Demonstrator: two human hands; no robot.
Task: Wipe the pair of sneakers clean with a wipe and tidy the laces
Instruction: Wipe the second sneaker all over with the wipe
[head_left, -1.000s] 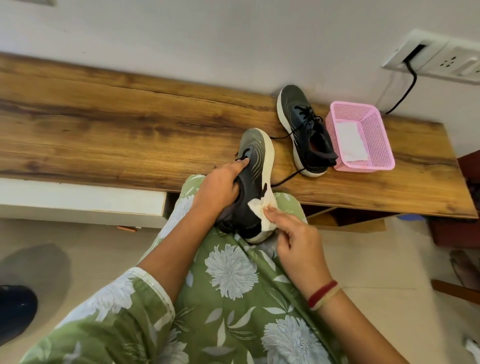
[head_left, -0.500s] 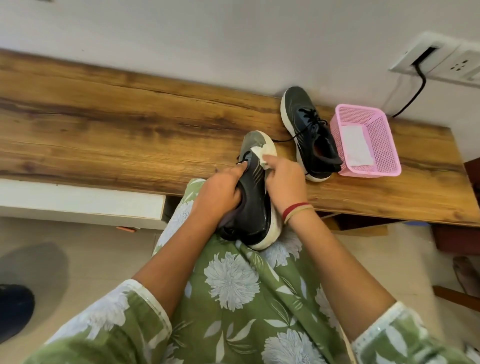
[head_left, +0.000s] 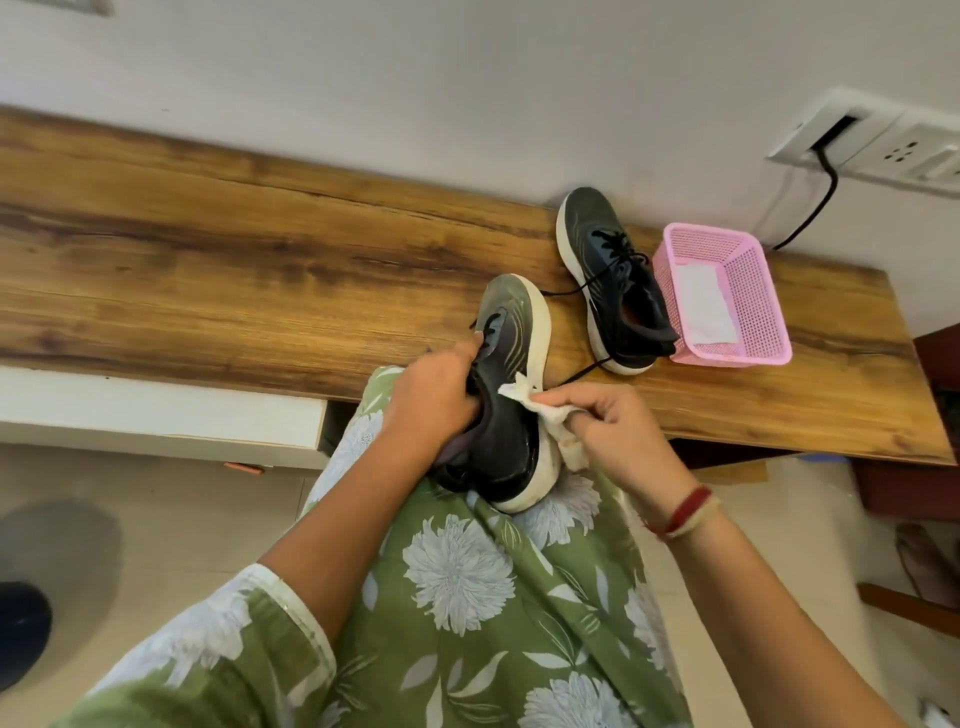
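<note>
Nearest, holds a dark grey sneaker with a thick white sole (head_left: 506, 436) on a lap in green cloth with white flowers (head_left: 457, 571), heel down on the cloth, toe pointing away over the front edge of a long brown wooden table (head_left: 260, 270). Grips the open top of that shoe with the left hand (head_left: 431, 400), fingers curled tight round it. Pinches a crumpled white wipe (head_left: 550, 421) in the right hand (head_left: 618, 431), between thumb and fingers, and presses it to the right side of the white sole, about halfway along. Farther off, on that table: the other dark sneaker (head_left: 618, 291), flat on its sole, black laces (head_left: 618, 249) loose, one end trailing toward the held shoe. Just beside its heel, a pink plastic basket with small holes (head_left: 727, 358), a flat white sheet (head_left: 704, 306) inside. Farthest back, on the white wall, a white socket plate (head_left: 883, 145) with a black cable (head_left: 815, 208) plugged in.
</note>
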